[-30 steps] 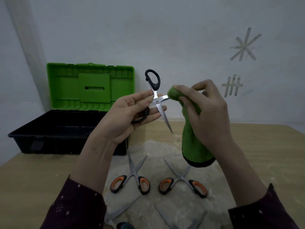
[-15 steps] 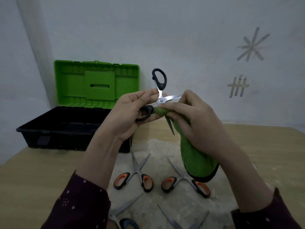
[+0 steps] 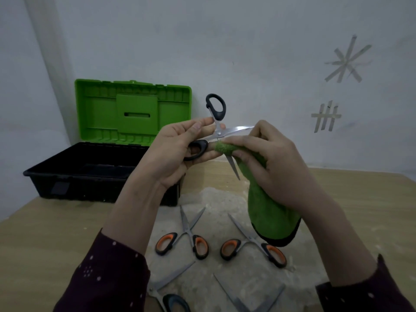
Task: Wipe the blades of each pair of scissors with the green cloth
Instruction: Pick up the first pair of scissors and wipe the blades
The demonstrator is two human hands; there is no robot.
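Green cloth (image 3: 226, 148) now shifted from upper to lower blade of black-handled scissors (image 3: 217, 131), pinched by right hand (image 3: 276, 163); handle gripped by left hand (image 3: 177, 154). Wiping judged midway.

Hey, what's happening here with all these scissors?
A person is cleaning scissors. The left hand holds a black-handled pair spread open, while the right hand presses a green cloth around its lower blade. Two orange-handled pairs and others lie on the table below, in front of an open toolbox.
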